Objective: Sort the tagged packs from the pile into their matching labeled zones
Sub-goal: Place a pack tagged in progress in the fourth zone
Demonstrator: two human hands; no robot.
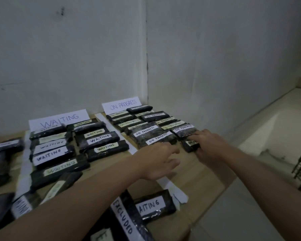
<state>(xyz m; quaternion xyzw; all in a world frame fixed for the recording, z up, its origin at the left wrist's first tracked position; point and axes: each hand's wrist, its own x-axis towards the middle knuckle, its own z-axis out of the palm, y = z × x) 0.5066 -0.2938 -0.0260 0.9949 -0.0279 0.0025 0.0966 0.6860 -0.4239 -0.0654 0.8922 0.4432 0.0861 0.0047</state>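
Right hand [204, 145] is setting a dark pack [189, 145] down at the near end of the ON PROGRESS zone, by the counter's [189, 171] right edge; grip is closed over the pack's right end, fingers curled on top, so the pack is going in line with the row behind it. Its tag is partly hidden under the fingers, only the start of "ON" is readable, so the match is a judgement. Left hand [159, 162] is hovering just beside it, fingers loosely spread, holding nothing, index reaching toward the neighbouring ON PROGRESS pack [155, 140], probably to square up the rows. ON PROGRESS sign [122, 104] is standing at the far edge against the wall; WAITING sign [59, 120] is marking the zone to its left, with white strips [127, 143] dividing them. Unsorted packs are lying at the near edge: an EXCLUDED pack [125, 221] and a WAITING pack [155, 205], so sorting is not finished.
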